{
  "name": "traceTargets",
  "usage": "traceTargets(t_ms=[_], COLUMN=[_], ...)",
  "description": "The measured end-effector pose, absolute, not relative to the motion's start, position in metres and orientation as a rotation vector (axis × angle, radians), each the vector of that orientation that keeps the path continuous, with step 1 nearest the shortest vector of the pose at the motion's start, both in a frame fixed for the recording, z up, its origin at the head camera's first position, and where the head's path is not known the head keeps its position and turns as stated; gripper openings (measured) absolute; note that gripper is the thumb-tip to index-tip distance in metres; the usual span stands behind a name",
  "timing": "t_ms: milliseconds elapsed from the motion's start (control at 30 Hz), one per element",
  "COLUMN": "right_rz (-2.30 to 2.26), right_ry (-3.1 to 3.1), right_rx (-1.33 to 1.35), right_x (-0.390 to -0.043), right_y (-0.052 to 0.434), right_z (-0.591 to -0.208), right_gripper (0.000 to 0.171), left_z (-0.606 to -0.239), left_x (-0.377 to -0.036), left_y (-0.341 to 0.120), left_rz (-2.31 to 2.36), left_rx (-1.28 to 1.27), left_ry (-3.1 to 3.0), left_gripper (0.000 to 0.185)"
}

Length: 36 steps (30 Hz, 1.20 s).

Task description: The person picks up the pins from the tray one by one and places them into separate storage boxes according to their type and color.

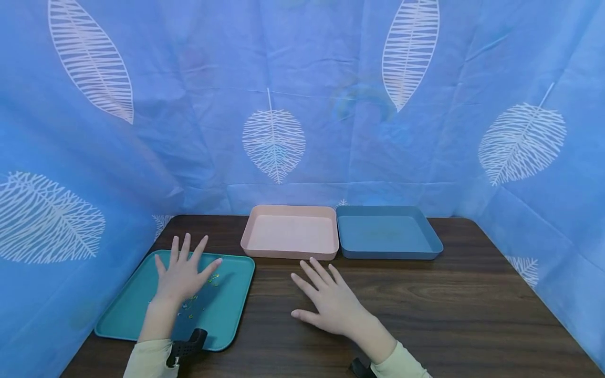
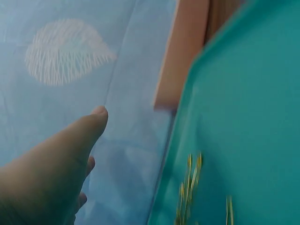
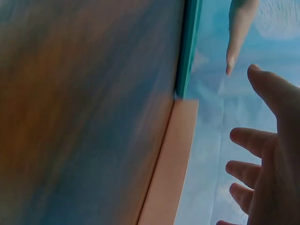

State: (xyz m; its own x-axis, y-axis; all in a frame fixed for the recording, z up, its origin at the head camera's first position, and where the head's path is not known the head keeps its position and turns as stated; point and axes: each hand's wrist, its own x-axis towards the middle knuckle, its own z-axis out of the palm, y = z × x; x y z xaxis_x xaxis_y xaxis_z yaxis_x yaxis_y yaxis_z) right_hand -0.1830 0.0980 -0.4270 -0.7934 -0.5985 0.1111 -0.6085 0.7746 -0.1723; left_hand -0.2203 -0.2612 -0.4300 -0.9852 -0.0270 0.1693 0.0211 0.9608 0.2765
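Observation:
Over the teal tray [image 1: 127,315] at the left, my left hand [image 1: 179,278] is spread with straight fingers and holds nothing. Several tiny yellowish and silvery pieces [image 1: 190,304] lie scattered on that tray, partly hidden by the hand; their kind is too small to make out. In the left wrist view the small pieces [image 2: 190,183] look thin, gold and blurred, beside my thumb. My right hand [image 1: 333,304] is spread above the dark table, in front of the pink tray [image 1: 289,253], fingers extended and holding nothing. In the right wrist view, its fingers [image 3: 246,173] stand apart.
Beside the pink tray, a blue tray [image 1: 389,255] stands at the back of the brown wooden table [image 1: 472,310]. Blue cloth [image 1: 321,157] with white leaf prints hangs behind and at both sides. Dark straps [image 1: 189,346] sit on the wrists.

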Motion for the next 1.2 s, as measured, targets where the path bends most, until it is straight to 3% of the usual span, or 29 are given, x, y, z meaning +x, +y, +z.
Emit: traceTargets(t_ms=[600,1200], right_rz=[0.181,0.088], right_ry=[-2.865,-2.976], right_rx=[1.384,1.546], right_x=[-0.174,-0.182], right_y=[0.046,-0.008], right_z=[-0.435,-0.442], right_gripper=[0.073,0.070], left_z=[-0.443,-0.443], left_x=[-0.212,-0.207], left_y=[-0.353,-0.378], left_rz=[-0.425,-0.608], left_rx=[0.022,0.176], left_ry=[-3.084,-3.350], left_gripper=[0.090,0.105])
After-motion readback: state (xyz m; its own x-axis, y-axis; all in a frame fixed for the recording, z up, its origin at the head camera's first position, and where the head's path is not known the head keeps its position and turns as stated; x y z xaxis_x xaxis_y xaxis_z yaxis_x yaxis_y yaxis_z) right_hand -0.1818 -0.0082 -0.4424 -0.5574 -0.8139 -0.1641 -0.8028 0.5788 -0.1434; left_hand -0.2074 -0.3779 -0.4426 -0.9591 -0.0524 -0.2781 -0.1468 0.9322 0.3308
